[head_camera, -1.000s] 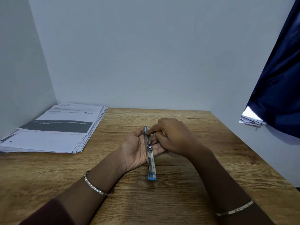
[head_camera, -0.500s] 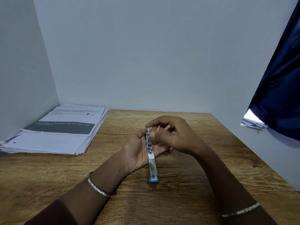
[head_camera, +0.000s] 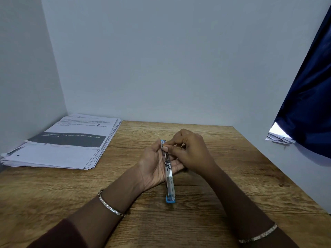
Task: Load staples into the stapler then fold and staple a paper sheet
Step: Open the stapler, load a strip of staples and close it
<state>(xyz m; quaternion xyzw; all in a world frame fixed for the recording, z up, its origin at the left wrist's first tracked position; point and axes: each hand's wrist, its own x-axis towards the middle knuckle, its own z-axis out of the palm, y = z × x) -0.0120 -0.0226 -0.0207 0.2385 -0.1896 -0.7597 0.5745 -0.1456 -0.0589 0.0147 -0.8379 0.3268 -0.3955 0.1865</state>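
Observation:
A slim blue and silver stapler (head_camera: 169,181) lies lengthwise in the middle of the wooden table (head_camera: 197,221), its blue end toward me and its metal staple channel facing up. My left hand (head_camera: 152,165) cups the stapler's far half from the left, palm up. My right hand (head_camera: 189,151) comes in from the right, its thumb and forefinger pinched together at the stapler's far tip. Whether staples are between those fingertips is too small to tell. A stack of printed paper sheets (head_camera: 66,145) lies at the table's back left.
White walls close the table at the left, back and right. A dark blue curtain (head_camera: 308,108) hangs at the upper right, with a few papers (head_camera: 279,138) below it on a ledge. Bracelets sit on both wrists.
My right hand's fingertips lifted off the stapler's middle, then came down pinched at its far tip. The left hand and stapler stay in place. The view has shifted slightly.

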